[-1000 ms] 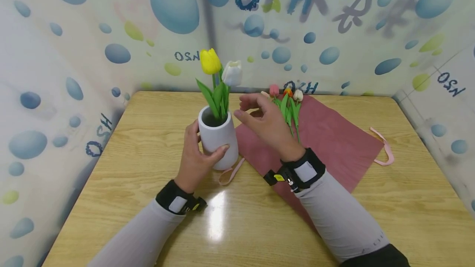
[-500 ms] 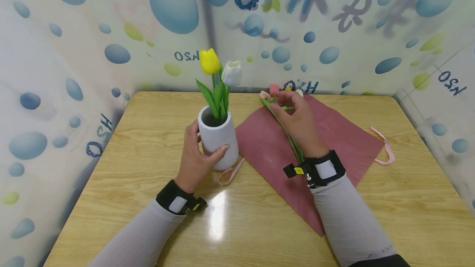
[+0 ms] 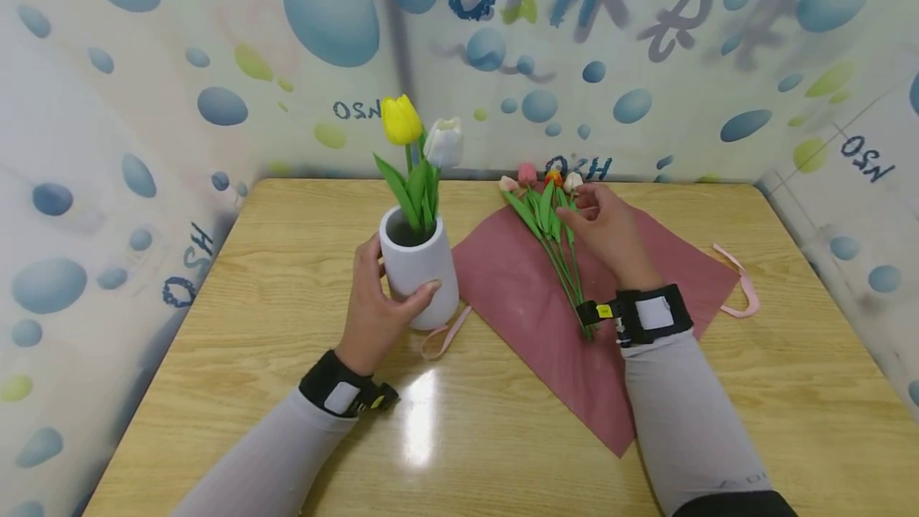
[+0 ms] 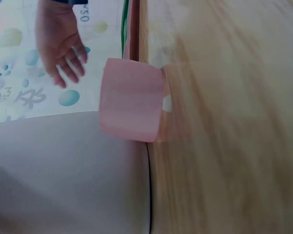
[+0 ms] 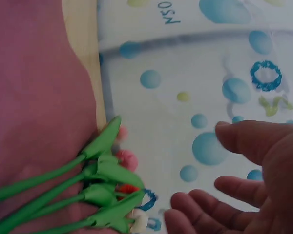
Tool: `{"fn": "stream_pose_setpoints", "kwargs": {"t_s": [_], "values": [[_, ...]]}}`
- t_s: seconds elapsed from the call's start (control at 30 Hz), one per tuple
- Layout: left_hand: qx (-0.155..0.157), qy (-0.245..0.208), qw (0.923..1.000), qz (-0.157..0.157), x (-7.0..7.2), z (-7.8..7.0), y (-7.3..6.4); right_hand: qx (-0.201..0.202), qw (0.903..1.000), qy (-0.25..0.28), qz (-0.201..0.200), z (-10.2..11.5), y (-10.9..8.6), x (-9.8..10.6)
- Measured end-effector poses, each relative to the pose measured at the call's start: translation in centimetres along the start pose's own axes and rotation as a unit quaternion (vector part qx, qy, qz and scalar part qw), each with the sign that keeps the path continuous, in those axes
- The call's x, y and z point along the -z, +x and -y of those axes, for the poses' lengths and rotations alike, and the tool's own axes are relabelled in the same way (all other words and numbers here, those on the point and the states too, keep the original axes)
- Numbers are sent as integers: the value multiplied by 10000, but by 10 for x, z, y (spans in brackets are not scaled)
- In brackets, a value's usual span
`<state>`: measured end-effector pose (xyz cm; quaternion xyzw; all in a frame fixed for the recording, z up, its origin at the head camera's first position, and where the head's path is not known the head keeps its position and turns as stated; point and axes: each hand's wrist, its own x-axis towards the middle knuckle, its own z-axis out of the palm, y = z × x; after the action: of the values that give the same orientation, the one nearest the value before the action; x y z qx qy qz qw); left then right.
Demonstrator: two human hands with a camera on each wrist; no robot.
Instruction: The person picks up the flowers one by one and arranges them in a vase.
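My left hand (image 3: 380,309) grips a white vase (image 3: 431,278) on the table, thumb in front and fingers around the far left side. A yellow tulip (image 3: 401,120) and a white tulip (image 3: 443,142) stand in it, their lower stems hidden inside. My right hand (image 3: 613,234) is just right of several loose tulips with green stems (image 3: 562,262), among them pale pink, pink, orange and white blooms. In the right wrist view that right hand (image 5: 249,180) has parted fingers with nothing between them, apart from the tulip leaves (image 5: 115,175).
Under the loose tulips lies a dark pink wrapping sheet (image 3: 517,325), one corner toward me. A pink ribbon (image 3: 448,333) loops out beside the vase, and another ribbon end (image 3: 747,290) lies at the right. A patterned curtain (image 3: 646,62) hangs behind the wooden table (image 3: 287,262).
My right hand has moved right, from beside the vase, across the loose tulips to their right side. My left hand keeps holding the vase in place.
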<state>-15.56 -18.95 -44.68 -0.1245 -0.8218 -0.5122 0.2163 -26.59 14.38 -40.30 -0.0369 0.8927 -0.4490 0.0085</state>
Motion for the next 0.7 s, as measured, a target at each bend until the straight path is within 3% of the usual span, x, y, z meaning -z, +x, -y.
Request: {"fn": "stream_pose_setpoints", "kwargs": {"t_s": [0.2,0.47,0.7], "values": [[-19,22,10000,-1,0,0,0,-185,9973,-629,326,-17,6,3],[26,35,10000,-1,1,-1,0,-948,9839,-1030,1108,-30,8,1],[39,62,10000,3,0,0,0,-977,9790,-1254,1277,-36,10,-4]]}}
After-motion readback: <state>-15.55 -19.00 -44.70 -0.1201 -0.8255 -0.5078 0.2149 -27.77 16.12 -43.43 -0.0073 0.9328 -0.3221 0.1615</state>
